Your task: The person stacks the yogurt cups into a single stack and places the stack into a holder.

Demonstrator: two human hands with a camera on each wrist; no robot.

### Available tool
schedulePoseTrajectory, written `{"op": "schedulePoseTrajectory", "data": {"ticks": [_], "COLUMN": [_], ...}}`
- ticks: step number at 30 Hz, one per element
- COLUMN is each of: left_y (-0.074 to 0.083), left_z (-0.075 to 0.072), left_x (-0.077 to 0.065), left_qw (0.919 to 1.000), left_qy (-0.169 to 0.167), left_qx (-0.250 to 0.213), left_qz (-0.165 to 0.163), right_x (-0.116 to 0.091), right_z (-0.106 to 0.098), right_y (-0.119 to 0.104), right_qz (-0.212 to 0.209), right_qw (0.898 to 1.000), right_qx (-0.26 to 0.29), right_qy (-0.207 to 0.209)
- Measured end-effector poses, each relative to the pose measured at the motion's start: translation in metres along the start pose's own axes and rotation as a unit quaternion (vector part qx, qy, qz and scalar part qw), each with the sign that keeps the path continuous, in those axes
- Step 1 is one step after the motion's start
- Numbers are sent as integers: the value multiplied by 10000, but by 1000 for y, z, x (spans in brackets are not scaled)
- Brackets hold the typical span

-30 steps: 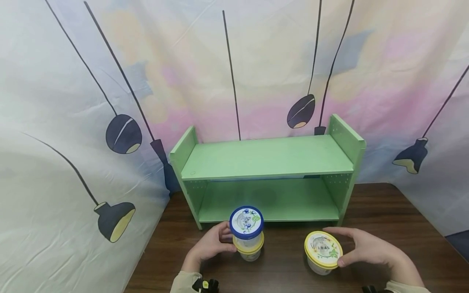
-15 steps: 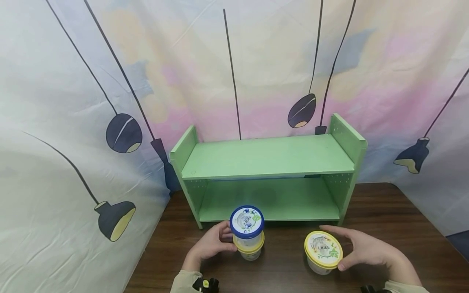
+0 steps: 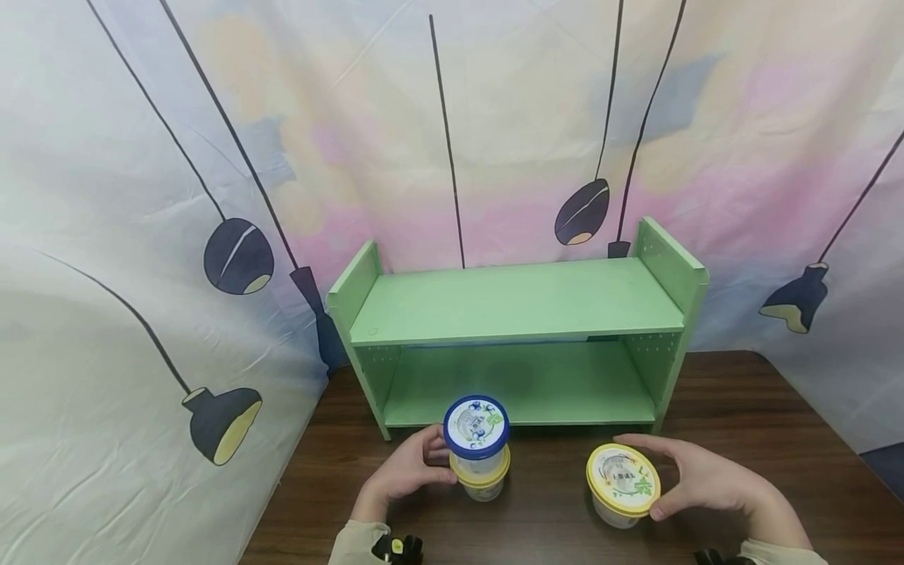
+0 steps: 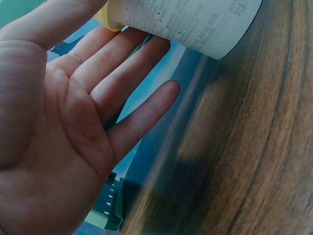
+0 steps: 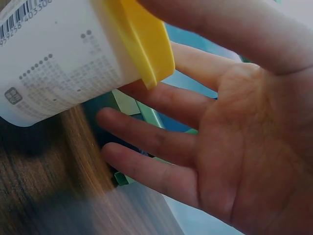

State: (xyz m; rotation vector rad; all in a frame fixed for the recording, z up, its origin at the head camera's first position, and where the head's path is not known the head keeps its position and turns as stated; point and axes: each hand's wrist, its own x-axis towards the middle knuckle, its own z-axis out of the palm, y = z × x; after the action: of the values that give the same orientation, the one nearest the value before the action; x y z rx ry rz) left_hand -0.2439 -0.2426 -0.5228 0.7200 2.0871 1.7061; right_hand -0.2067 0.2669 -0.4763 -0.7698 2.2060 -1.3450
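Two lidded tubs are stacked upright in front of the shelf in the head view: a blue-lidded tub on top of a yellow-lidded tub. My left hand holds the lower one from its left side, thumb at the yellow rim. In the left wrist view the little finger stands away from the printed wall of that tub. Farther right, my right hand holds a second yellow-lidded tub between thumb and fingers. The right wrist view shows this tub's barcode side, with the lower fingers extended below the lid.
A green two-tier shelf stands behind the tubs on the dark wooden table. Its lower board lies just beyond the stack. A fabric backdrop printed with hanging lamps closes off the back and left side.
My right index finger has slid slightly left round the far side of its tub. The tubs and my left hand stay where they were.
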Motion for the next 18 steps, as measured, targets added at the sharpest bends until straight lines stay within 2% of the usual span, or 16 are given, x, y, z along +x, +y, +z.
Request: {"op": "schedulePoseTrajectory", "data": {"ticks": [18], "left_y": [-2], "left_z": [-1], "left_x": [0], "left_qw": [10000], "left_qy": [-59], "left_qx": [-34], "left_qz": [39], "right_x": [1], "right_z": [0], "right_y": [3], "right_qz": [2], "right_qw": [10000], "right_qx": [-43], "right_qy": [-11]}}
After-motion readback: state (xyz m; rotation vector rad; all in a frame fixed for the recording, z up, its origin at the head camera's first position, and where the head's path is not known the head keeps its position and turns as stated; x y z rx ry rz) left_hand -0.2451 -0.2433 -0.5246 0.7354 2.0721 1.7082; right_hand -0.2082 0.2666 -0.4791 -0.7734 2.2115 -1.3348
